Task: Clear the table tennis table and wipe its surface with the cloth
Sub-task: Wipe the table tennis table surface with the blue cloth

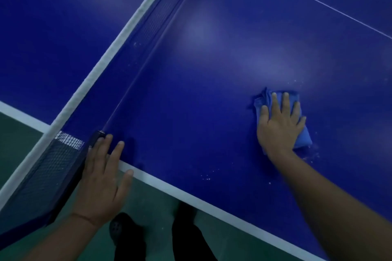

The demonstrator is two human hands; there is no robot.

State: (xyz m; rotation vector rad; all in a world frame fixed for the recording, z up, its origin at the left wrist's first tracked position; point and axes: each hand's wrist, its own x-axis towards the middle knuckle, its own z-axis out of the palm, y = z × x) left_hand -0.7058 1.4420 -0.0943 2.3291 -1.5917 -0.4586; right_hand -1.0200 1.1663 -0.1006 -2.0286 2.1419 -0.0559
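Note:
The blue table tennis table (212,74) fills most of the view, with a white line along its near edge. My right hand (280,125) lies flat with spread fingers on a folded blue cloth (303,137), pressing it onto the surface right of centre. My left hand (101,178) rests with straight fingers on the table's near edge, beside the net post (96,136). The net (135,25) with its white top band runs diagonally from lower left to the top. Small white specks lie on the surface near the cloth.
Green floor (154,203) shows below the table edge, with my dark shoes and trouser legs (186,235) standing on it. A thin white centre line (318,3) crosses the far right of the table. The net's end section overhangs the table's side at lower left.

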